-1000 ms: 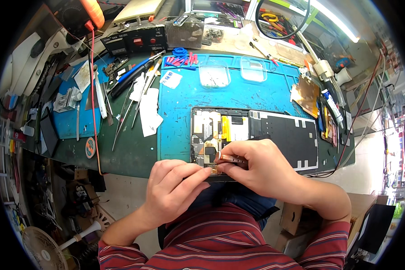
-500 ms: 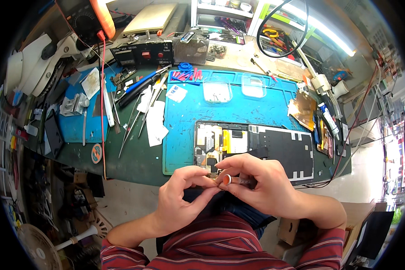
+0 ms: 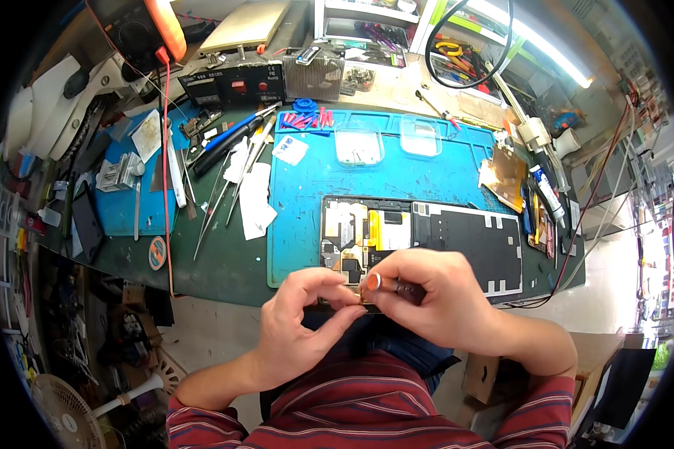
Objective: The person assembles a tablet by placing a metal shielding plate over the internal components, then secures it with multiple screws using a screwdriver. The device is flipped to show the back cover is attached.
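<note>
My left hand [image 3: 303,318] is closed in a pinch on a small gold-coloured part [image 3: 359,297], too small to name. Against it, my right hand [image 3: 445,299] curls around a slim tool with a brown handle [image 3: 404,290] and an orange round end; its working tip is hidden by the fingers. Both hands meet in front of the near edge of an opened tablet [image 3: 464,239]. Yellow flex cables and boards show on the tablet's left half, a black panel on its right.
The tablet lies on a blue work mat [image 3: 299,202]. Behind it stand two clear plastic boxes [image 3: 421,137]. Tweezers [image 3: 215,206] and white paper [image 3: 257,202] lie to the left. A glue tube [image 3: 547,193] and copper-coloured sheet [image 3: 502,179] are at the right.
The tool in my right hand has tilted and risen slightly, so more of its handle shows. My fingertips have parted a little, exposing the small gold part. The view has shifted slightly.
</note>
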A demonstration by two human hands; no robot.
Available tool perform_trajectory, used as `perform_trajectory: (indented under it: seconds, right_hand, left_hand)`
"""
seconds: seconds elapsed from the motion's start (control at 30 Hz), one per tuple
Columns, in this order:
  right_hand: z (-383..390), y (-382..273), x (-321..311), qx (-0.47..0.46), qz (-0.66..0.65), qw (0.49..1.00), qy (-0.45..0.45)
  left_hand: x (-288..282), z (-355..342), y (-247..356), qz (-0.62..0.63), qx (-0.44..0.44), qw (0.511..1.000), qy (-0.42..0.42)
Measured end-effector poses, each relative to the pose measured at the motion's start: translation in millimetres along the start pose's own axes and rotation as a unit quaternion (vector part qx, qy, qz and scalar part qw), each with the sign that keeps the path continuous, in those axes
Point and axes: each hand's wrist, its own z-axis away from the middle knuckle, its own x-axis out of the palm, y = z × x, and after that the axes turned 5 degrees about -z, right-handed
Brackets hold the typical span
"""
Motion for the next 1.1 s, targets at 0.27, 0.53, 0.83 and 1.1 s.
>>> perform_trajectory:
  seconds: [0.27, 0.53, 0.83, 1.1]
  right_hand:
    - [-5, -5, -8, 0.025, -0.026, 0.999, 0.039]
    - [-5, 3, -3, -0.208, 0.141, 0.965, 0.077]
    - [19, 2, 6, -0.371, 0.368, 0.848, 0.091]
    - [44, 30, 34, -0.305, 0.405, 0.853, 0.123]
  left_hand:
    - [-11, -11, -11, 0.086, 0.004, 0.996, 0.004]
    - [-11, -35, 8, 0.213, -0.102, 0.969, -0.066]
    - [-28, -48, 14, 0.320, -0.289, 0.873, -0.226]
    - [-26, -34, -13, -0.182, 0.148, 0.971, -0.038]
